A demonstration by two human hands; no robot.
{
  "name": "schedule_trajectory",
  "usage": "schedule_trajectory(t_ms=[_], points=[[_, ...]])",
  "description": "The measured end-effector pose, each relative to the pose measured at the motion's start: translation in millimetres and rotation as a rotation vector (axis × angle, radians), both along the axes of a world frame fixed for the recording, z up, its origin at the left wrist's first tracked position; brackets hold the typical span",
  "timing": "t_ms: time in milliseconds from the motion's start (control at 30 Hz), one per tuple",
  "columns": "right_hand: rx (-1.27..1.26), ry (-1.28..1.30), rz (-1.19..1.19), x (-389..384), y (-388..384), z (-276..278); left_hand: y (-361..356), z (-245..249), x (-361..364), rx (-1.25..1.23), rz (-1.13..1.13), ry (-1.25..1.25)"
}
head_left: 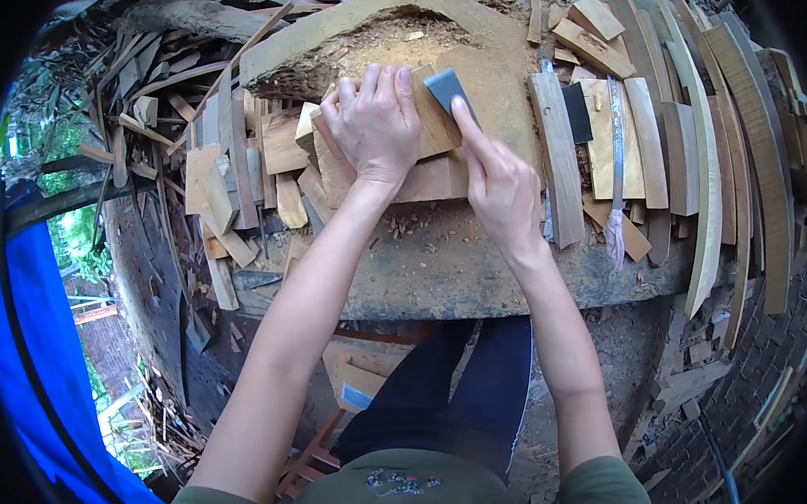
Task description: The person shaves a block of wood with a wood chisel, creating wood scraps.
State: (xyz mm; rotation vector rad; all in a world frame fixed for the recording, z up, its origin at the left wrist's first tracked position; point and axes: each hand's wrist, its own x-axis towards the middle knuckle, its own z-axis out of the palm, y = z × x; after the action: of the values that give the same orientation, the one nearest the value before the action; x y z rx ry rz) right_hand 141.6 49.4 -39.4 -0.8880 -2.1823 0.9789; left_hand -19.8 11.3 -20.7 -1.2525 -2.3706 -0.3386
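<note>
Worn stump (439, 272), wood block (435, 133), grey blade (446, 85)

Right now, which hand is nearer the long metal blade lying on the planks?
Right. The right hand sits just left of the blade, gripping a dark flat tool; the left hand is farther left, pressed on the wood piece.
</note>
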Motion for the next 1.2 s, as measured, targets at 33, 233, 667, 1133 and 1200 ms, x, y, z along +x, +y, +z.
schedule_trajectory(t_ms=[33, 233, 667, 1133, 1200], points=[[-0.005, 0.001, -0.001, 1, -2, -1, -1, 0, -1, 0.009, -0.012, -0.001], [0.020, -0.149, -0.002, 17, -15, -2, 0, 2, 1, 0.006, -0.003, 0.005], [0.037, -0.062, 0.000, -3, 0, 0, -3, 0, 1, 0.037, -0.029, -0.019], [0.098, -0.160, -0.063, 7, -13, 0, -3, 6, -6, -0.019, -0.067, -0.102], [0.129, -0.201, -0.057, 26, -23, -5, -4, 10, -14, -0.021, -0.117, -0.141]])
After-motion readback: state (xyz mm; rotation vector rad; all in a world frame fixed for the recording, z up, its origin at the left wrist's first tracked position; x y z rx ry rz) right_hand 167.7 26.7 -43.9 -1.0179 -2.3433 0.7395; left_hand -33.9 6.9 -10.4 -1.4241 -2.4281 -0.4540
